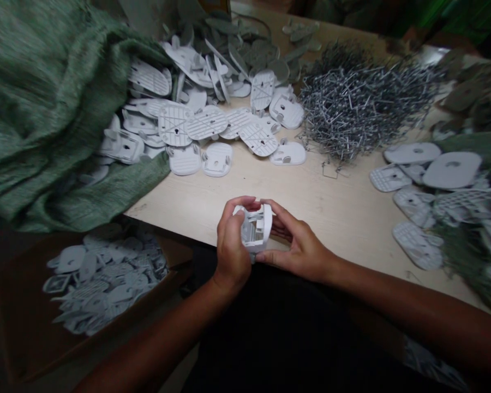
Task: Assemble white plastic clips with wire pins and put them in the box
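Note:
Near the table's front edge, a white plastic part [265, 221] with a rounded plate and an open inner frame is held up on its side between both hands. My left hand [232, 243] wraps it from the left, thumb along its upper side. From the right, my right hand [298, 243] grips it with fingers at the far end and thumb at the near end. Beyond them lie several loose white plastic plates, the closest being a plate with upright tabs [217, 159] and a ribbed plate [258, 136].
A tangled heap of bent metal wires [352, 103] sits at the back right. Green woven sacking [65, 109] drapes over the left side. Below it, a cardboard box [28, 327] holds many white parts. More white plates [452, 169] lie on the table's right side.

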Tool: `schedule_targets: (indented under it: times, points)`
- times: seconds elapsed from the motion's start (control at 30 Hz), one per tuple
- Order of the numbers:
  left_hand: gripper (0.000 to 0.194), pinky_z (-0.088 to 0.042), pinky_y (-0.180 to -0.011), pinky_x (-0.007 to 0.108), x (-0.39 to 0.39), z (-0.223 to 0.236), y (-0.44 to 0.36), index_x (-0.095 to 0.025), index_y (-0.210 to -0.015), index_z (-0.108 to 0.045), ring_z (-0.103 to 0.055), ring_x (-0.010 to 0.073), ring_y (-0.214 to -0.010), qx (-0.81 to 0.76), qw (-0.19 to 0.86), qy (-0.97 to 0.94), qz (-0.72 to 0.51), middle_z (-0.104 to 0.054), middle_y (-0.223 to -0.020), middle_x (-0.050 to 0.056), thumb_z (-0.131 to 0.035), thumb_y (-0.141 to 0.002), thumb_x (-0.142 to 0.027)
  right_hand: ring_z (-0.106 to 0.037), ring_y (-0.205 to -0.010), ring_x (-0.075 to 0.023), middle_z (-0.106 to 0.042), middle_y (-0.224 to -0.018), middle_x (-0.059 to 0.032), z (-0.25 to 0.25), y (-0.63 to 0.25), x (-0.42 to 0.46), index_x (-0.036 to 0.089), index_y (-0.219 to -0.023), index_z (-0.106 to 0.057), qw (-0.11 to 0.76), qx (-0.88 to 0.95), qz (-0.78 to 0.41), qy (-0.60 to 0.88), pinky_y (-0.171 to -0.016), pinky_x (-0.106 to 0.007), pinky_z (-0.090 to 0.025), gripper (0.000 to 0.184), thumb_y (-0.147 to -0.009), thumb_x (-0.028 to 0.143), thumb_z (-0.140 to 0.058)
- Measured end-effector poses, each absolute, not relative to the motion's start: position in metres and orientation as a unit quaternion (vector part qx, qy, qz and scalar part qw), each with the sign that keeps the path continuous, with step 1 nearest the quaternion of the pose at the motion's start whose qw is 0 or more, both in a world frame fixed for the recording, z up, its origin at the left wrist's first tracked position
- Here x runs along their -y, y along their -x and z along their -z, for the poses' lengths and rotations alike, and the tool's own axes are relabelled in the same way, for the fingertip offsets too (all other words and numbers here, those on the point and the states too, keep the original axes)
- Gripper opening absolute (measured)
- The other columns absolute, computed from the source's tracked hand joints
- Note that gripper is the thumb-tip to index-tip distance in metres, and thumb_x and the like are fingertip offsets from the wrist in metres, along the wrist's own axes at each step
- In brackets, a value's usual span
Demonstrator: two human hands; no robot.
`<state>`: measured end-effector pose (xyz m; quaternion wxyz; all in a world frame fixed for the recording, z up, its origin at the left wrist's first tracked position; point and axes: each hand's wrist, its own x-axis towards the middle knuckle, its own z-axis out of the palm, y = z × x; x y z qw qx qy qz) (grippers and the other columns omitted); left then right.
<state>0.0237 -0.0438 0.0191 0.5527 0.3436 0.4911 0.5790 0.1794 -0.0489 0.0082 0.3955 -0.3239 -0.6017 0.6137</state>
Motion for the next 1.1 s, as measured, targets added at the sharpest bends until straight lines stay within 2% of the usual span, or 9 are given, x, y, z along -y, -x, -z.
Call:
schedule_targets:
  times: [0.13,0.27,0.37,0.47,0.53,0.63,0.77,0.9,1.1]
  points:
    - [0.033,-0.055,-0.094,0.036,0.035,-0.012,-0.016,-0.022,-0.121,-0.070,-0.070,0.0255,-0.110,-0.480,0.548,-0.352,-0.588,-0.075,-0.115,0.008,-0.052,-0.101,-0.041,-0.058,-0.146,-0.0319,-0.054,-0.163,-0.0105,-0.003,-0.182,0.034,0.034,-0.171,-0.030,0.403,0.644,-0.568,0.317,-0.124,-0.054,-0.048,0.104,-0.087,0.041,-0.091]
    - [0.039,-0.054,-0.102,0.036,0.025,0.003,0.001,-0.022,-0.131,-0.070,-0.070,0.0253,-0.114,-0.514,0.537,-0.394,-0.541,-0.076,-0.125,0.007,-0.063,-0.096,-0.037,-0.055,-0.148,-0.0329,-0.049,-0.167,-0.0126,-0.001,-0.192,0.012,0.032,-0.175,-0.024,0.339,0.768,-0.441,0.318,-0.123,-0.053,-0.047,0.106,-0.090,0.039,-0.088]
    - [0.047,-0.052,-0.108,0.037,0.010,0.017,0.014,-0.020,-0.132,-0.070,-0.068,0.0268,-0.123,-0.543,0.503,-0.462,-0.488,-0.073,-0.133,0.009,-0.073,-0.087,-0.034,-0.047,-0.155,-0.0310,-0.044,-0.170,-0.0121,0.000,-0.197,-0.003,0.031,-0.175,-0.027,0.290,0.829,-0.364,0.310,-0.126,-0.052,-0.044,0.096,-0.094,0.028,-0.078]
    - [0.061,-0.055,-0.108,0.039,-0.010,0.025,0.029,-0.016,-0.137,-0.064,-0.069,0.0291,-0.124,-0.572,0.455,-0.502,-0.463,-0.072,-0.135,0.014,-0.076,-0.080,-0.036,-0.046,-0.156,-0.0276,-0.048,-0.168,-0.0106,0.005,-0.207,-0.017,0.030,-0.169,-0.041,0.313,0.821,-0.298,0.372,-0.128,-0.052,-0.042,0.074,-0.100,0.026,-0.069]
    - [0.073,-0.057,-0.103,0.039,-0.020,0.023,0.044,-0.016,-0.146,-0.057,-0.072,0.0292,-0.119,-0.603,0.408,-0.527,-0.438,-0.071,-0.135,0.015,-0.074,-0.078,-0.035,-0.056,-0.147,-0.0269,-0.057,-0.160,-0.0115,0.009,-0.223,-0.024,0.028,-0.163,-0.051,0.363,0.783,-0.242,0.444,-0.124,-0.052,-0.046,0.064,-0.101,0.028,-0.067]
    - [0.079,-0.058,-0.102,0.041,-0.026,0.014,0.072,-0.021,-0.153,-0.054,-0.073,0.0308,-0.117,-0.642,0.335,-0.591,-0.355,-0.073,-0.133,0.012,-0.069,-0.076,-0.031,-0.073,-0.117,-0.0268,-0.075,-0.134,-0.0125,0.017,-0.266,-0.031,0.021,-0.148,-0.066,0.433,0.690,-0.175,0.553,-0.107,-0.048,-0.058,0.052,-0.098,0.035,-0.070]
    - [0.079,-0.056,-0.105,0.046,-0.027,0.004,0.094,-0.026,-0.152,-0.057,-0.072,0.0357,-0.121,-0.646,0.291,-0.667,-0.231,-0.075,-0.135,0.011,-0.065,-0.074,-0.031,-0.074,-0.088,-0.0247,-0.079,-0.105,-0.0114,0.025,-0.329,-0.035,0.014,-0.128,-0.077,0.440,0.573,-0.133,0.679,-0.085,-0.040,-0.060,0.047,-0.093,0.046,-0.070]
    - [0.076,-0.053,-0.108,0.047,-0.029,-0.004,0.076,-0.025,-0.152,-0.060,-0.068,0.0371,-0.129,-0.609,0.265,-0.728,-0.168,-0.069,-0.147,0.011,-0.066,-0.076,-0.033,-0.069,-0.081,-0.0239,-0.077,-0.095,-0.0098,0.030,-0.356,-0.049,0.014,-0.121,-0.078,0.364,0.541,-0.076,0.755,-0.075,-0.035,-0.052,0.050,-0.088,0.051,-0.073]
    - [0.077,-0.058,-0.088,0.041,-0.027,-0.008,0.050,-0.030,-0.159,-0.053,-0.074,0.0274,-0.096,-0.599,0.309,-0.729,-0.121,-0.074,-0.126,0.007,-0.066,-0.085,-0.044,-0.065,-0.085,-0.0240,-0.076,-0.093,-0.0108,0.019,-0.362,-0.083,0.018,-0.093,-0.079,0.330,0.589,0.002,0.738,-0.077,-0.033,-0.046,0.026,-0.092,0.038,-0.062]
